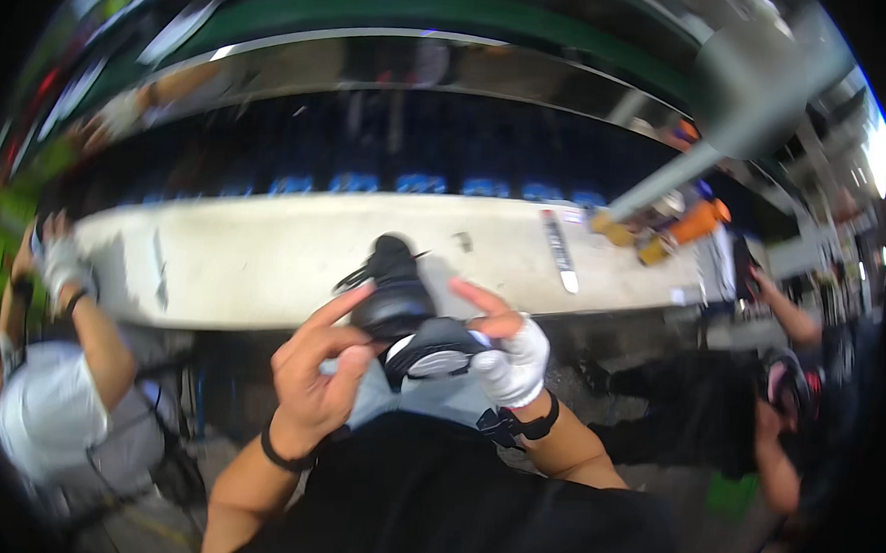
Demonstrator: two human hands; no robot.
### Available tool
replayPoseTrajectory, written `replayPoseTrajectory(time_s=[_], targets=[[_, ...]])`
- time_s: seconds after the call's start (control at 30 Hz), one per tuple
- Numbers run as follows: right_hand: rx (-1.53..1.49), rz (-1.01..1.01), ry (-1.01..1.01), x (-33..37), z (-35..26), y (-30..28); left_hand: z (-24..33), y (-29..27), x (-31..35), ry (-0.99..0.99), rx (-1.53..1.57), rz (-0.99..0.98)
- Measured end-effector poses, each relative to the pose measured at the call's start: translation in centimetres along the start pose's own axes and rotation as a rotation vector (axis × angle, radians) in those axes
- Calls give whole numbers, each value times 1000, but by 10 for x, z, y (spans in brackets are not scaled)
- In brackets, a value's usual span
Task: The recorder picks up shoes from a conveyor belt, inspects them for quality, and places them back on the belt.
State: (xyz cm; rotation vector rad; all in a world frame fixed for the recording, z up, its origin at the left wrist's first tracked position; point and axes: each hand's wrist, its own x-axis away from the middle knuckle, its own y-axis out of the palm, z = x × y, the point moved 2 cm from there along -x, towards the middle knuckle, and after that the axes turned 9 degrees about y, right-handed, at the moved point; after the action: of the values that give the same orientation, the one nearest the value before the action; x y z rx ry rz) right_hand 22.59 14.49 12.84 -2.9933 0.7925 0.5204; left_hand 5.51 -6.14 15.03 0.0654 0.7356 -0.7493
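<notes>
A black lace-up shoe [394, 289] rests on the pale work table in front of me, its toe pointing away. Closer to my body is a second black shoe [437, 352], with a white patch on the side facing me. My right hand [515, 358], in a white glove that leaves some fingertips bare, grips this nearer shoe at its right end, index finger stretched out past it. My left hand [320, 368] is bare, with a dark band at the wrist. Its thumb and index finger are apart, and the index tip is beside the shoe on the table; contact cannot be made out.
A long pale table [264, 257] runs across the view. On its right lie a marker-like white and dark stick [560, 251] and orange and yellow bottles [696, 222]. A blurred grey lamp-like arm [669, 178] hangs over there. Co-workers sit at left [55, 406] and right [782, 394].
</notes>
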Motion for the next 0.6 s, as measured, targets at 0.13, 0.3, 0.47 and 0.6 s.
replayPoseTrajectory(time_s=[0.13,0.3,0.47,0.6], targets=[[-26,62,-45,0,17,5,10,15,-14,32,10,-71],[-26,35,-114,-8,18,4,13,23,-22,115,-114,-64],[104,24,-148,-9,15,-1,14,24,-24,126,-155,-102],[101,15,-153,-7,15,3,18,23,-24,152,-235,-112]])
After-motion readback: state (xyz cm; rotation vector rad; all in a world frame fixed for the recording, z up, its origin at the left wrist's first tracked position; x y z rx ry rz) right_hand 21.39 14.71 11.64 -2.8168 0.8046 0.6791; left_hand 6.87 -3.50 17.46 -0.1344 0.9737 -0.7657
